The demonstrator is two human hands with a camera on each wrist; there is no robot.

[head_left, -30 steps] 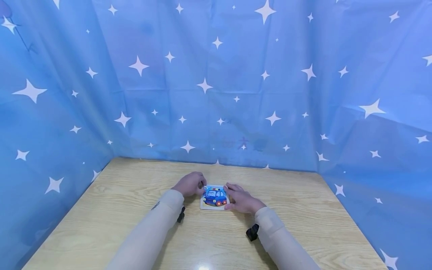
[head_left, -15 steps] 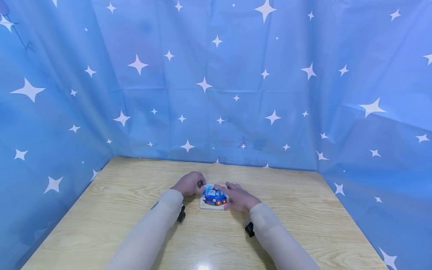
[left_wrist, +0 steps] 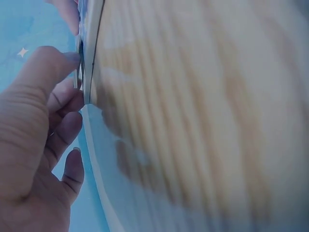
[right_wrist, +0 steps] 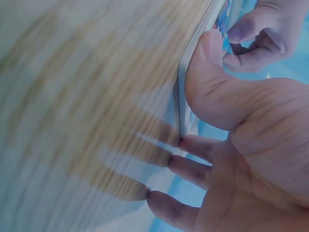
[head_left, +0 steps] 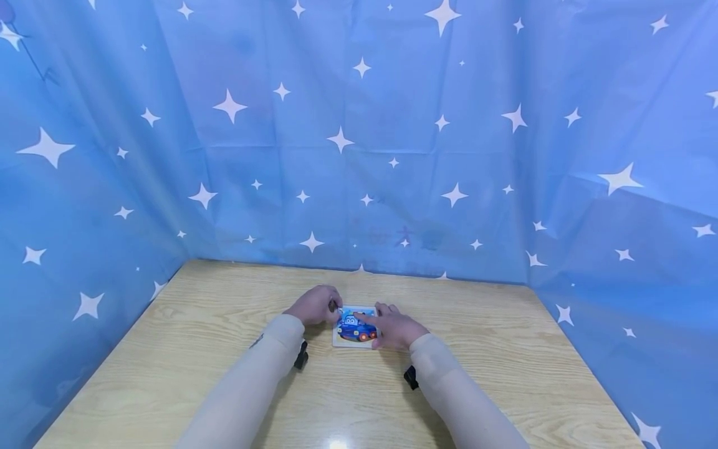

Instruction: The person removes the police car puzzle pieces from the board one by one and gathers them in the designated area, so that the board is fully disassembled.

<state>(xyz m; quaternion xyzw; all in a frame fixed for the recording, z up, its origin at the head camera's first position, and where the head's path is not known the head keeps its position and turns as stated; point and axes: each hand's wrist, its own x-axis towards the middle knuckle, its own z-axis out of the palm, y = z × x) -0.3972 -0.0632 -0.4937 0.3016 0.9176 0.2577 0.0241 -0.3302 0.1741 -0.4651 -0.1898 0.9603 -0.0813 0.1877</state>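
Note:
A small square picture board (head_left: 354, 345) with a white border and a blue cartoon car lies flat on the table. At its left edge, my left hand (head_left: 315, 305) pinches a thin flat piece (left_wrist: 77, 77) between thumb and index finger; the piece stands edge-on in the left wrist view, its printing hidden. My right hand (head_left: 399, 329) reaches in from the right, index finger stretched over the car. In the right wrist view its thumb (right_wrist: 211, 50) rests on the board's near rim, while other fingers touch the tabletop beside the board.
A light wood-grain table (head_left: 235, 374) carries the board. Blue cloth (head_left: 359, 187) with white stars hangs behind it and along both sides. Both wrists wear small black devices, such as the one by the right sleeve (head_left: 411, 377).
My right hand has shifted slightly left, its index finger moving from the board's right edge onto the car picture. My left hand has stayed at the left edge.

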